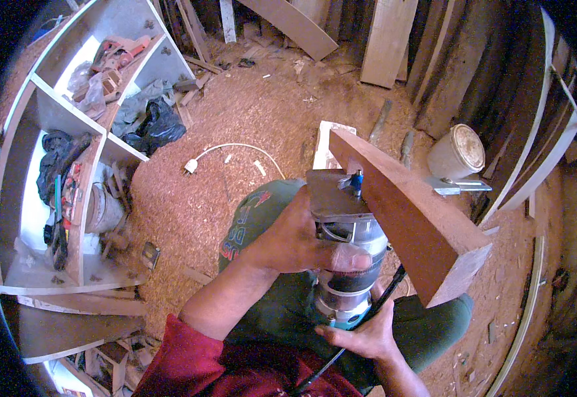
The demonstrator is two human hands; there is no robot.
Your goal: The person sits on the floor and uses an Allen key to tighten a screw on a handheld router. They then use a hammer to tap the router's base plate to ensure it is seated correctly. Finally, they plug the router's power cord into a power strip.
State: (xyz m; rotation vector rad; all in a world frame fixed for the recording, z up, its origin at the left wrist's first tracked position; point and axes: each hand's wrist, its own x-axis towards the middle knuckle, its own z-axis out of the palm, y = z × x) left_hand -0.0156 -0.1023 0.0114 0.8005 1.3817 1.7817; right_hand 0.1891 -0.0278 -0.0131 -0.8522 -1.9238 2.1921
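Head view: left hand (296, 239) and right hand (371, 333), half-curled, hold a silver-black cylindrical metal router (349, 283), long axis up-frame, slim blue bit (357, 179) foremost.

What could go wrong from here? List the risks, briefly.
The left hand grips the router near its bit, so a slip against the beam might injure it. The black cord runs close by the right hand and could snag as the router moves.
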